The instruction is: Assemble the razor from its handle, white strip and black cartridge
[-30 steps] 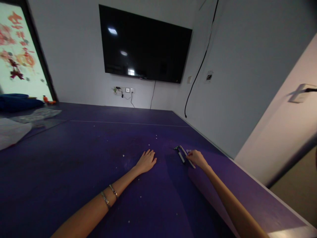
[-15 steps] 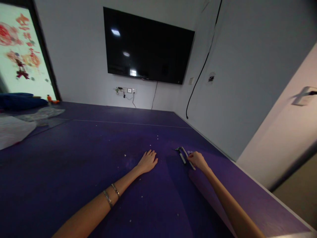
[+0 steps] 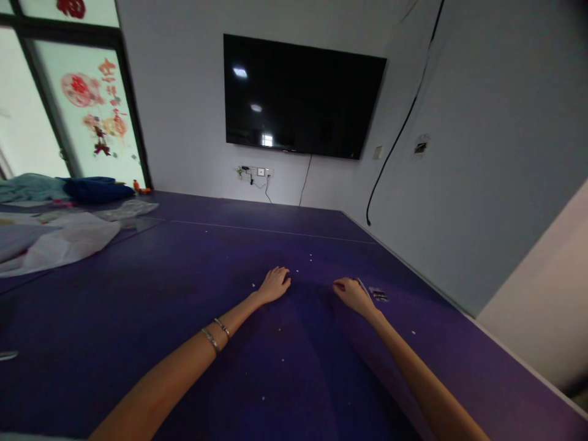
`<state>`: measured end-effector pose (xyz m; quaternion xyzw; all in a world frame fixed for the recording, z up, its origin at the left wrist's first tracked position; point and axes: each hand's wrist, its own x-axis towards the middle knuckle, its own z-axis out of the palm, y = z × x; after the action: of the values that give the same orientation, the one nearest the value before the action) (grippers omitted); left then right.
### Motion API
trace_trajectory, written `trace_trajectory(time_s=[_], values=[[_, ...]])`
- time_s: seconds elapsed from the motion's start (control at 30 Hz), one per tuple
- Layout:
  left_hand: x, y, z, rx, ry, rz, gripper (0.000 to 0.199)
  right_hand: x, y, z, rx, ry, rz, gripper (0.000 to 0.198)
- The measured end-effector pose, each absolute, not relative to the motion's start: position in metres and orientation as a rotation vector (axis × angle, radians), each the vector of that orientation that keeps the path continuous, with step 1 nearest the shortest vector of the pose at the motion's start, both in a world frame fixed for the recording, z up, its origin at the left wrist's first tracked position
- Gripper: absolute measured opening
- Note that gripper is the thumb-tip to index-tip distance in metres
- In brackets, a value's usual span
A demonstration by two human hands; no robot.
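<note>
My left hand point(image 3: 274, 285) lies on the purple table point(image 3: 220, 263) with its fingers stretched out, holding nothing; two bracelets circle the wrist. To its right, my right hand point(image 3: 353, 295) is closed on the table, its fingers curled together at the left. What they hold, if anything, is hidden. A thin pale stick point(image 3: 362, 286) shows just behind the knuckles, partly covered by the hand. Just right of it lies a small clear packet point(image 3: 379, 294) with dark strips inside. The slim grey-handled tool seen before is out of sight, apparently beneath my right hand.
Small white scraps point(image 3: 311, 257) dot the table. At the left lie crumpled white plastic point(image 3: 73, 242), a dark blue cloth point(image 3: 98, 188) and a small orange item point(image 3: 138, 187). A black cable point(image 3: 390, 150) hangs along the right wall; a television point(image 3: 298, 98) is mounted ahead.
My right hand has moved left from the pale stick onto the spot where the grey-handled tool lay, covering it. The packet is now uncovered. My view has turned left; my left hand stays flat.
</note>
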<state>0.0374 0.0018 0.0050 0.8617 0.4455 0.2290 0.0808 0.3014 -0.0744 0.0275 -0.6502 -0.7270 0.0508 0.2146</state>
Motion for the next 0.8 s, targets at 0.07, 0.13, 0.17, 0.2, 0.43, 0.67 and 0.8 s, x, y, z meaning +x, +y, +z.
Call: trace_trajectory(time_s=[0.07, 0.13, 0.17, 0.2, 0.43, 0.67, 0.8], values=[[0.018, 0.011, 0.005, 2.564, 1.443, 0.667, 0.038, 0.289, -0.067, 0.019, -1.729, -2.09, 0.102, 0.035], [-0.002, 0.017, 0.004, 2.547, 1.539, 0.634, 0.038, 0.279, -0.06, 0.01, -1.711, -2.139, 0.063, 0.04], [-0.012, 0.019, 0.003, 2.536, 1.577, 0.62, 0.038, 0.275, -0.057, 0.006, -1.727, -2.147, 0.053, 0.043], [-0.02, 0.02, 0.001, 2.523, 1.61, 0.607, 0.039, 0.271, -0.055, 0.001, -1.756, -2.142, 0.045, 0.045], [-0.048, 0.014, -0.01, 2.485, 1.729, 0.519, 0.046, 0.249, -0.052, -0.018, -1.945, -2.09, -0.084, 0.047], [-0.046, 0.012, -0.015, 2.54, 1.76, 0.475, 0.051, 0.243, -0.058, -0.02, -1.959, -2.035, -0.159, 0.046], [-0.047, 0.015, -0.018, 2.548, 1.766, 0.493, 0.052, 0.242, -0.059, -0.018, -1.96, -2.033, -0.152, 0.046]])
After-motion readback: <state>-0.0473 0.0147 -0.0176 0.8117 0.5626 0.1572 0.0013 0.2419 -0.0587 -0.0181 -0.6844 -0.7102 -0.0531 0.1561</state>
